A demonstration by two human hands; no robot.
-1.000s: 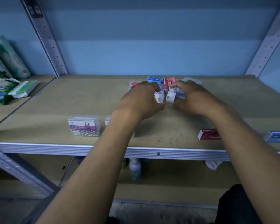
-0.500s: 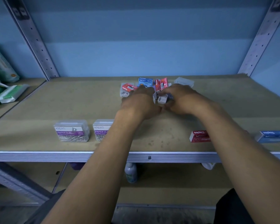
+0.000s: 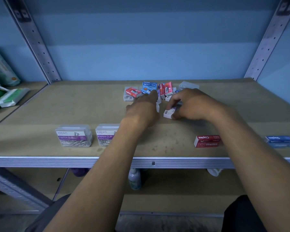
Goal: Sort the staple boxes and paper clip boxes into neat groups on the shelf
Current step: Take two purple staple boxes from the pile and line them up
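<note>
Change: both hands pulled back from the mixed pile [image 3: 151, 91] toward the shelf's [image 3: 40, 114] middle – a small white box [image 3: 168, 113] drawn clear of the heap a moment ago.
Right hand [image 3: 191, 104]: fingers curled round the white box, pinching it at the shelf surface, just in front of the pile.
Left hand [image 3: 144, 109]: fingers extended toward the pile, touching near a blue staple box [image 3: 149, 86]; hold on anything – cannot tell.
Sorted so far: two clear paper clip boxes [image 3: 74, 135] side by side at front left; red staples box [image 3: 208, 141] and blue staples box [image 3: 279, 140] at front right.
Meaning: one more box separated, likely headed to a front group; most of the pile not yet sorted.
</note>
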